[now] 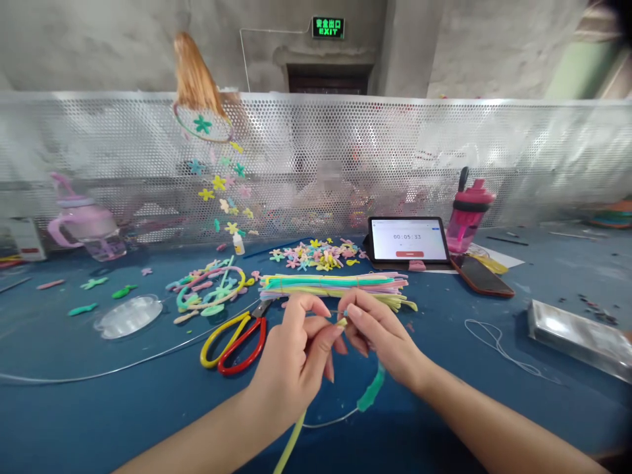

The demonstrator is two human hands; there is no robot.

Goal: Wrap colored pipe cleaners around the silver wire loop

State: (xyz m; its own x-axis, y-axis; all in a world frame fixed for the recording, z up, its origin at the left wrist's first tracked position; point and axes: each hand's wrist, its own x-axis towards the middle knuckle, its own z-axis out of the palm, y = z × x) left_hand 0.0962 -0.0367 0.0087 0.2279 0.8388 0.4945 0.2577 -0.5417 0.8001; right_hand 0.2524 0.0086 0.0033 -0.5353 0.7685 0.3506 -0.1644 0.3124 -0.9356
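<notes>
I am looking down at a wide blue table [99, 421] that is filling most of the view, with a perforated metal screen [444, 151] running along its far edge. Just in front of the screen a tablet [409, 239] is standing and showing a timer, a pink bottle [467, 212] is standing to its right, and a phone [481, 276] is lying just in front of them. A bundle of pastel strips [336, 286] is lying across the middle of the table. Scissors [236, 339] with one red and one yellow handle are lying to the left of my hands.

My left hand [291, 362] and my right hand [380, 336] are meeting over the table, just in front of the bundle. Both are pinching shut, thumb against forefinger, on the tip of a yellow strip [291, 442] that is running down beneath my left hand toward me. A teal strip [371, 390] is hanging below my right hand; I cannot tell whether the fingers are gripping it. A thin clear thread [328, 422] is curving along the table below both hands.
</notes>
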